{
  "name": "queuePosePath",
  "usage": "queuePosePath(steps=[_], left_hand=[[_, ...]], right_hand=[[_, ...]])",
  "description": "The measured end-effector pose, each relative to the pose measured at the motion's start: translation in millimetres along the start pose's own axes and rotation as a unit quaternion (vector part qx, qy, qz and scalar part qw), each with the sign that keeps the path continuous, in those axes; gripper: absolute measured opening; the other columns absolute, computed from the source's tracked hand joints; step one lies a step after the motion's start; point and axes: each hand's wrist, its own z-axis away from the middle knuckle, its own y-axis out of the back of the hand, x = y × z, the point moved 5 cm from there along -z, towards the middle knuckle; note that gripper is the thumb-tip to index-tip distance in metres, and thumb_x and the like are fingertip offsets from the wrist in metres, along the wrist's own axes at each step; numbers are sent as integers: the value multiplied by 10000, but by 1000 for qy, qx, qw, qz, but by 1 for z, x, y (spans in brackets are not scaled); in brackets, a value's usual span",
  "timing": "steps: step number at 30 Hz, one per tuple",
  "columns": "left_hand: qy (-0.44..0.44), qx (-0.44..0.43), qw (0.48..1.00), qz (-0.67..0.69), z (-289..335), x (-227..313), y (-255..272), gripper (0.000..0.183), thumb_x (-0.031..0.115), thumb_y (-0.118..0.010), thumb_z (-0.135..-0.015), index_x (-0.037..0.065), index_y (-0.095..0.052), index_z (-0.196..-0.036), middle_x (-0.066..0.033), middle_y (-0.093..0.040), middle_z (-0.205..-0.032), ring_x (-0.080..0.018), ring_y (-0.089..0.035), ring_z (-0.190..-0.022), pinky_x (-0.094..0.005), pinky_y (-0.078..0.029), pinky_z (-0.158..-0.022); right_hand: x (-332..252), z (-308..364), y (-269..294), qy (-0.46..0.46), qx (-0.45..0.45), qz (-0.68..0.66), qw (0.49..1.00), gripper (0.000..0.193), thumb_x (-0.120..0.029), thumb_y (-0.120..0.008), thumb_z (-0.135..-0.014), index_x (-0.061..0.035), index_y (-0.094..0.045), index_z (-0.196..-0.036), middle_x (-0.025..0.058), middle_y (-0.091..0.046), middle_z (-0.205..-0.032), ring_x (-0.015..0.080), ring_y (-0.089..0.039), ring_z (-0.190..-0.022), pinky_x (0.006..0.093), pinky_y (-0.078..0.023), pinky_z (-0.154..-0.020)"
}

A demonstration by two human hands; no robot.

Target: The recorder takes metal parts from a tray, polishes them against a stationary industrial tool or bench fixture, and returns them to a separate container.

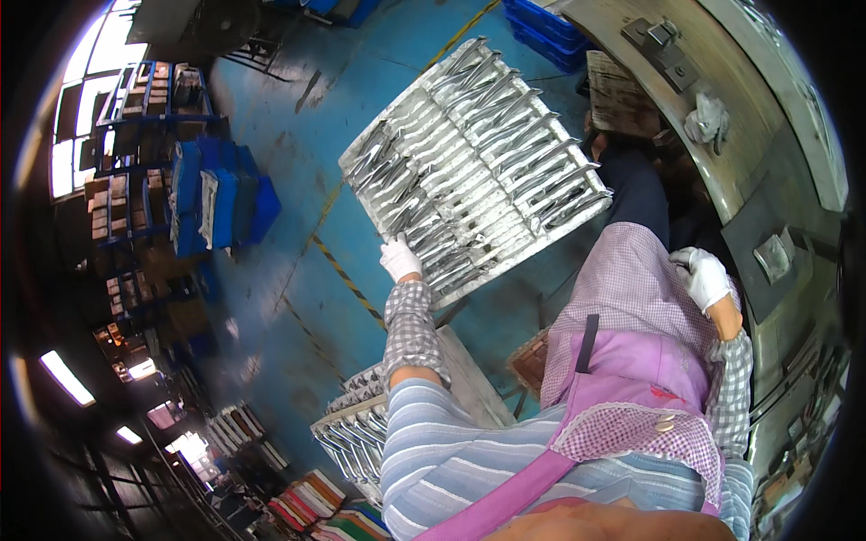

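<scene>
A white tray [541, 236] carries rows of shiny, bent, handle-like metal parts [456, 135]. My left hand [401, 260], in a white glove, is at the tray's near left edge. Its fingers are curled at the end of one metal part there. In another white glove, my right hand [704, 279] is beside my lap, over the checked apron [609, 270] and close to the workbench edge. The right fingers are bent, and their inner side is hidden. Whatever they may hold does not show.
On my right runs a workbench [713, 63] with a metal fixture [663, 41], a crumpled white cloth [708, 117] and a small block [773, 257]. Behind my left arm, another rack [352, 442] holds metal parts. Blue crates [221, 198] stand on the left, others [546, 32] beyond the tray.
</scene>
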Motion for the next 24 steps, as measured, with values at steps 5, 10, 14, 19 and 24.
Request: queuePosePath(steps=[5,10,14,19,24], left_hand=[[8,-74,992,-104,-18,-7,-18,232,131,-541,-964,139,-736,-1090,-94,-668,-1126,-263,-634,-1102,-414,-539,-846],[27,-36,989,-143,-26,-3,-27,221,147,-549,-967,180,-767,-973,-49,-721,-1007,-227,-691,-1004,-463,-523,-833],[22,-155,967,-199,-33,4,-28,187,346,-687,-886,216,-788,-975,-36,-762,-1032,-197,-715,-1013,-404,-525,-796],[-50,-165,985,20,-87,-124,29,532,590,-745,-782,127,-771,-1043,-112,-768,-947,-283,-736,-857,-430,-544,-702],[-118,-240,929,257,12,127,163,434,276,-731,-820,0,-717,-1156,-122,-740,-855,-240,-693,-751,-357,-534,-677]], right_hand=[[-13,-6,6,14,9,3,1000,205,-109,-681,-841,-89,-748,-1034,98,-723,-1063,336,-668,-971,419,-523,-888],[7,9,3,-2,12,-23,1000,186,-110,-679,-842,-89,-754,-1012,104,-726,-1018,333,-667,-953,417,-520,-873],[26,28,11,-17,40,1,999,191,-112,-669,-836,-83,-755,-1004,126,-722,-978,337,-667,-938,430,-521,-863],[53,37,0,52,75,-95,991,240,-141,-646,-849,-87,-754,-1056,158,-723,-1010,354,-680,-956,440,-543,-857],[33,20,-2,-14,33,-325,945,315,-225,-694,-889,-73,-738,-1160,147,-734,-1155,273,-703,-1063,371,-536,-958]])
